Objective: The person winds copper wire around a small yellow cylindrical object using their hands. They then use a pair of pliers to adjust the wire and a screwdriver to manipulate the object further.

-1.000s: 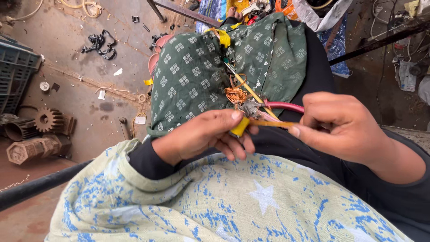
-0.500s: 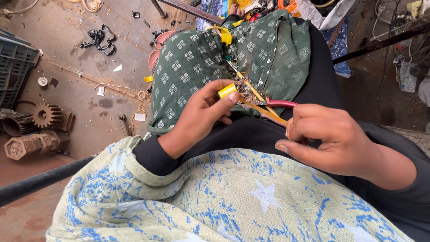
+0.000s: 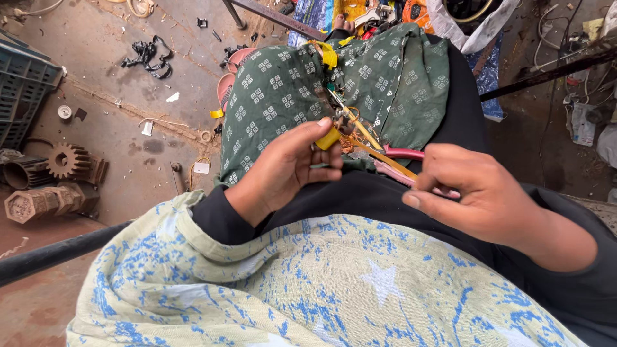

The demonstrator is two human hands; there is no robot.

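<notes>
My left hand [image 3: 283,170] pinches a small yellow piece [image 3: 329,138] at the end of a bundle of copper wire [image 3: 346,128], held over my lap. A thin tool with a yellowish shaft and pink handles [image 3: 402,160] is gripped in my right hand [image 3: 479,196], its tip touching the wire bundle. Both hands rest above a green patterned cloth [image 3: 276,96] draped over my knees. A pale cloth with blue marks [image 3: 308,283] covers the near part of my lap.
On the dirt floor to the left lie a rusty gear [image 3: 64,160], a hexagonal metal part [image 3: 32,204], a dark plastic crate [image 3: 22,90] and scattered scraps. A dark metal bar [image 3: 51,254] crosses at lower left. Clutter and wires lie at upper right.
My left hand has lifted from lower on my lap up to the wire bundle with the yellow piece. My right hand has slid slightly right and down along the tool.
</notes>
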